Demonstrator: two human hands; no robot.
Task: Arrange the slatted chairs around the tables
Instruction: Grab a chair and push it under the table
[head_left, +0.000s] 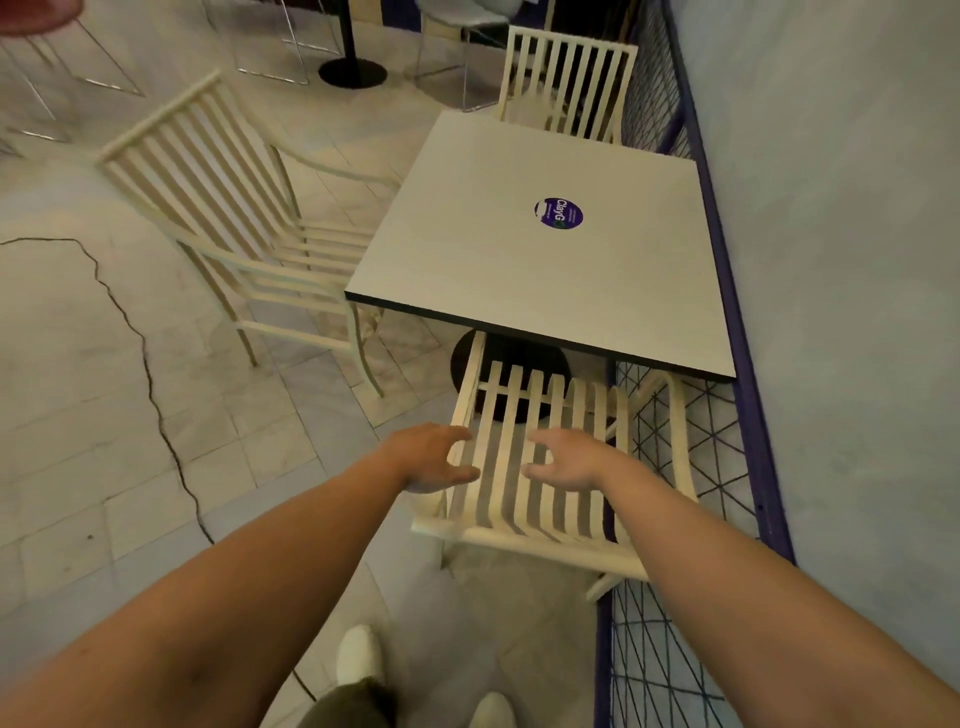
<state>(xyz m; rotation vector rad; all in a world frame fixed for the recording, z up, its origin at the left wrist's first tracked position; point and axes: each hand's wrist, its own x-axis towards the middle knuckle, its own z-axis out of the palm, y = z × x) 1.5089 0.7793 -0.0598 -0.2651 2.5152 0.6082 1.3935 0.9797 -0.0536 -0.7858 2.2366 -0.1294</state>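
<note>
A cream slatted chair (524, 499) stands at the near edge of a square white table (467, 260), its seat tucked partly under the top and its back toward me. My left hand (431, 457) hovers at the chair back's left post, fingers and thumb spread and gripping nothing. My right hand (566, 460) lies over the middle slats with its fingers relaxed. A second slatted chair (234, 208) stands at the table's left side, turned at an angle. At the table's far side is a third slatted chair (566, 78).
A purple round sticker (558, 213) marks the tabletop. A purple-framed wire fence (675, 649) and a grey wall run close along the right. The table's black round base (511, 364) sits beneath it. Wire-legged chairs and a black pole base (353, 73) stand at the back. A crack crosses the tiled floor.
</note>
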